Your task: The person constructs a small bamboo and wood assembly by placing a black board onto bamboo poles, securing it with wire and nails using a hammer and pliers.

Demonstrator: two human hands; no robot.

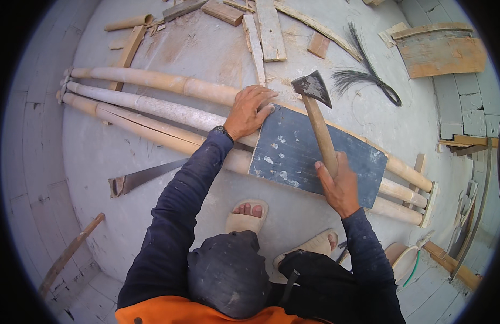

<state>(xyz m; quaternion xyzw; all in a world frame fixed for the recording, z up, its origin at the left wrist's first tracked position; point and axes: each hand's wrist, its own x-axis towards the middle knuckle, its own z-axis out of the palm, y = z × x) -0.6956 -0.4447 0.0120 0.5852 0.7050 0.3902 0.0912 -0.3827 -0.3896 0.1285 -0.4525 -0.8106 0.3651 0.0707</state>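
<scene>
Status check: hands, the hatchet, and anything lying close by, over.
Right hand grips hatchet, head raised. Left hand flat on blue board over bamboo poles. Handsaw beside them.

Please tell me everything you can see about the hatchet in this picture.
The hatchet has a dark, worn metal head and a pale wooden handle. The right hand grips the lower end of the handle. The head is at the far end, pointing away from the person, over the top edge of the dark blue board that lies across the bamboo poles. Whether the head touches the board is unclear.

A wooden-handled hatchet [318,116] stands raised over a dark blue board [314,156] lying across 3 bamboo poles [152,110].
</scene>
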